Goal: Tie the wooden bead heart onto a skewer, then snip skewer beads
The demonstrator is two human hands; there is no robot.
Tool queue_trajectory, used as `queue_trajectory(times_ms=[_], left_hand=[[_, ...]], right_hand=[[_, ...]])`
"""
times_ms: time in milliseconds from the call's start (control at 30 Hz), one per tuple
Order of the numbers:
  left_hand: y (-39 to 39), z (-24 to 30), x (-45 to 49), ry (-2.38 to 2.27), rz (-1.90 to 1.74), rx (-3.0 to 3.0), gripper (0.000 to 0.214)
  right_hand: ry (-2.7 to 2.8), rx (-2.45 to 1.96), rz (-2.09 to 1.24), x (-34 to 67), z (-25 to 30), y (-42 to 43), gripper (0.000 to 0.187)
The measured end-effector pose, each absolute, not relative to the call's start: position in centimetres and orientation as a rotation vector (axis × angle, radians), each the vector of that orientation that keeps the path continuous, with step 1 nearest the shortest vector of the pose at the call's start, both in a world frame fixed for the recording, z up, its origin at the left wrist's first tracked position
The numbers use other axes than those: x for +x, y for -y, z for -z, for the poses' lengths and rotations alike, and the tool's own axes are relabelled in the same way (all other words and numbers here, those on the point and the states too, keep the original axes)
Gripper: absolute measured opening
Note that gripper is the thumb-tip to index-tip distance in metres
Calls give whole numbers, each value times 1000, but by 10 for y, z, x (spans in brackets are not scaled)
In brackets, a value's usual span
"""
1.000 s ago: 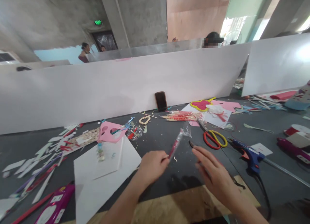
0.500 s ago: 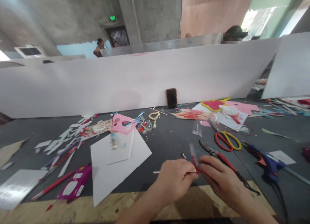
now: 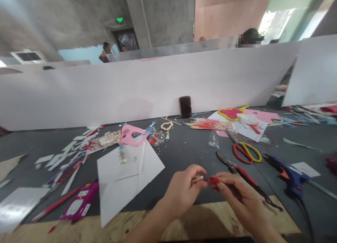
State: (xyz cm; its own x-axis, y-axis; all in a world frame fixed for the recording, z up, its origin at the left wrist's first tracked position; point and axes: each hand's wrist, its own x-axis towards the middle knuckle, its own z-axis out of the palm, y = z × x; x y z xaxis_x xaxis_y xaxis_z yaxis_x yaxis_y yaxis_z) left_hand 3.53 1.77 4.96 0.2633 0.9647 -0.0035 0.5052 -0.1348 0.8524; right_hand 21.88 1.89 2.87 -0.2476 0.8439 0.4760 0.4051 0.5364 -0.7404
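My left hand [image 3: 183, 190] pinches the bare wooden end of a thin stick [image 3: 198, 179]. My right hand [image 3: 237, 194] pinches the red wrapper [image 3: 213, 180] at the stick's other end. Both hands meet low in the middle of the view, over the dark table top [image 3: 184, 152] near its front edge. Red-handled pliers [image 3: 246, 178] lie just right of my right hand. A crumpled clear wrapper [image 3: 213, 140] lies on the table beyond my hands.
White sheets [image 3: 126, 176] lie left of my hands, with a pink mask [image 3: 131, 135] and paper scraps [image 3: 71, 155] beyond. Scissors [image 3: 246, 152], a blue glue gun [image 3: 289, 173] and a bundle of wrapped sticks [image 3: 207, 125] lie right. A phone [image 3: 185, 107] leans on the white partition [image 3: 131, 88]. People are behind it.
My hands came together near the table's front edge. The stick, first held up in my left hand alone, now lies level between both hands, my right pinching its red wrapper.
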Motion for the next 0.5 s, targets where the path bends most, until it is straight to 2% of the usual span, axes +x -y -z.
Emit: queue_trajectory(times_ms=[133, 300, 500], left_hand=[[-32, -57, -19, -1826, -652, 1948, 21], [-50, -65, -149, -2638, -347, 1716, 27], [-56, -60, -258, -2877, -206, 1346, 36]], right_hand=[[2017, -1011, -389, 223, -19, -30, 16], [2098, -1044, -221, 248, -6, -41, 14], [2147, -1021, -28, 268, 12, -45, 17]])
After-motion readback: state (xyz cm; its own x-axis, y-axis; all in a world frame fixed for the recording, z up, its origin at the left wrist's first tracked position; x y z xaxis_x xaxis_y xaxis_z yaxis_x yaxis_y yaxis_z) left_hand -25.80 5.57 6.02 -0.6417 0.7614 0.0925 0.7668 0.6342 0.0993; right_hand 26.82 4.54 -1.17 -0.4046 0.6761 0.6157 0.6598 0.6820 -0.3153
